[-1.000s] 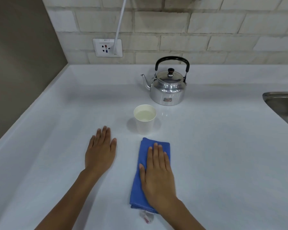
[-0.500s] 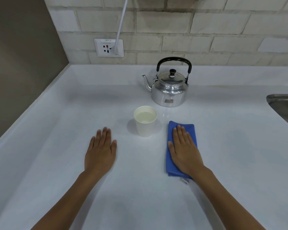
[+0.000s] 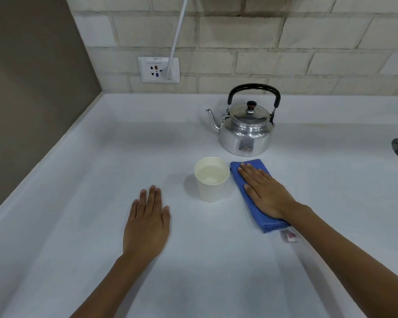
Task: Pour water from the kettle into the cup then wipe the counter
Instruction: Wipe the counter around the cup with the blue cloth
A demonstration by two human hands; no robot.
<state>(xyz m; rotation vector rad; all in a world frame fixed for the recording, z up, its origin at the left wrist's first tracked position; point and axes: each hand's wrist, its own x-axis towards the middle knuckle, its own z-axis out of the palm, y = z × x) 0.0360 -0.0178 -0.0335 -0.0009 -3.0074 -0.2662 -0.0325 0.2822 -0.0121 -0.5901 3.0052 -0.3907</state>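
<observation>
cup (image 3: 211, 180): holds water | left hand (image 3: 146, 223): flat, empty | right hand (image 3: 265, 192): flat on cloth (image 3: 251, 193)

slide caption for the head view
Right hand presses cloth on counter beside filled cup; left hand flat.

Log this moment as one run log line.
stage: wiping | right hand: flat on cloth beside cup | left hand: flat on counter

Counter (image 3: 78, 203): kettle (image 3: 246, 131) at back, near wall. Cup (image 3: 211, 179) in front of it, slightly left. Cloth (image 3: 257, 216) just right of cup, right hand (image 3: 264, 193) flat on it. Left hand (image 3: 147, 223) flat on counter, left of cup.
</observation>
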